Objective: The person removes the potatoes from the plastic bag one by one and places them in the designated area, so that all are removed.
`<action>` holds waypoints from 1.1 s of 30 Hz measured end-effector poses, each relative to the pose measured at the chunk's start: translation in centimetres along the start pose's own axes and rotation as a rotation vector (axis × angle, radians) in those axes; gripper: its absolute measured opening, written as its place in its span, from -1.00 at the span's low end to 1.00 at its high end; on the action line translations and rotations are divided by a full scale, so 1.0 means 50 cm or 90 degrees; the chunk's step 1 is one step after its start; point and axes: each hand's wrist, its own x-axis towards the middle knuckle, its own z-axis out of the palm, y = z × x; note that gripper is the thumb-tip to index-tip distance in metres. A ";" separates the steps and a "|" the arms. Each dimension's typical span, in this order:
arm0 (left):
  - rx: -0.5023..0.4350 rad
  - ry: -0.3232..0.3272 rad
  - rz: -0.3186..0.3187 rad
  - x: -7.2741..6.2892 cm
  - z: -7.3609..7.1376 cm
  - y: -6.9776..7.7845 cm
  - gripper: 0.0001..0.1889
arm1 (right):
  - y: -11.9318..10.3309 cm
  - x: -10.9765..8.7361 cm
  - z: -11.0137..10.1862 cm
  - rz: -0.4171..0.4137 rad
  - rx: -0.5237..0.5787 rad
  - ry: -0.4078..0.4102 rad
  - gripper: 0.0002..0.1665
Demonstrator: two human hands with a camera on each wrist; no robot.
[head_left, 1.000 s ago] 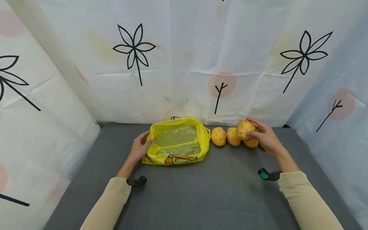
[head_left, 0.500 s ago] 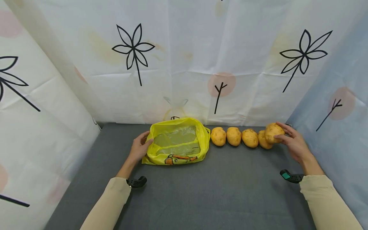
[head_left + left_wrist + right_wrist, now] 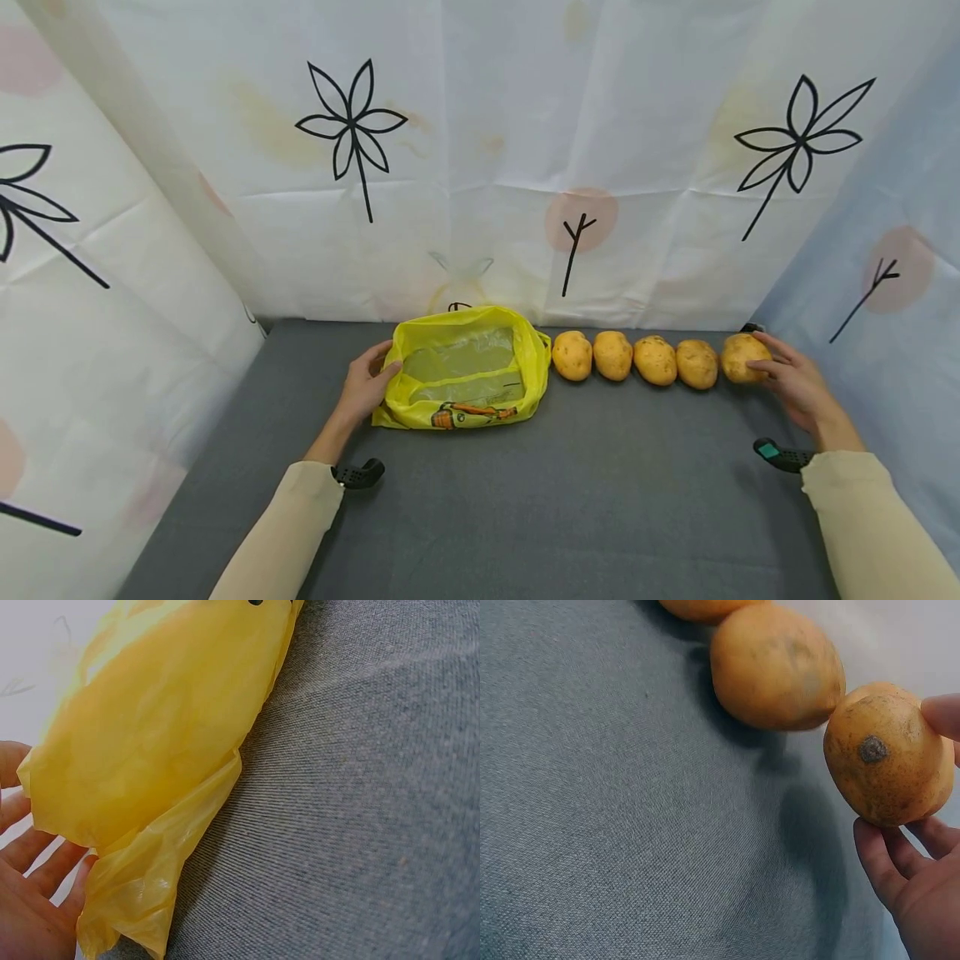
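Observation:
My left hand (image 3: 365, 385) holds the left rim of a yellow plastic bag (image 3: 461, 417), thumb at the rim. The bag lies with its mouth spread wide, and I see no potato inside. In the left wrist view, spread fingers touch the side of the bag (image 3: 150, 750). My right hand (image 3: 802, 385) grips a potato (image 3: 744, 358) at the right end of a row, thumb on one side and fingers on the other. This potato (image 3: 885, 757) has a dark spot in the right wrist view. Whether it touches the table cannot be told.
Several more potatoes (image 3: 654, 361) line up from the bag's right side toward the gripped one, on a dark grey cloth-covered table (image 3: 555, 517). Printed white curtains (image 3: 487, 167) enclose the back and both sides.
My right hand has carried its potato rightward, over the others, and lowered it to the right end of the row. My left hand and the bag have stayed put.

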 end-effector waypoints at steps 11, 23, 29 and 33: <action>0.016 0.002 -0.007 0.002 -0.001 0.001 -0.42 | 0.024 0.014 -0.003 0.043 -0.023 -0.020 -0.16; 0.013 0.002 -0.006 0.000 0.001 -0.001 -0.41 | 0.027 0.024 0.001 0.061 0.002 -0.024 -0.17; 0.014 0.002 -0.001 -0.001 0.000 -0.003 -0.42 | 0.015 0.028 0.008 0.079 -0.033 -0.008 -0.09; 0.005 -0.001 -0.005 -0.002 0.000 -0.002 -0.43 | 0.013 0.029 0.017 0.070 -0.064 0.037 -0.06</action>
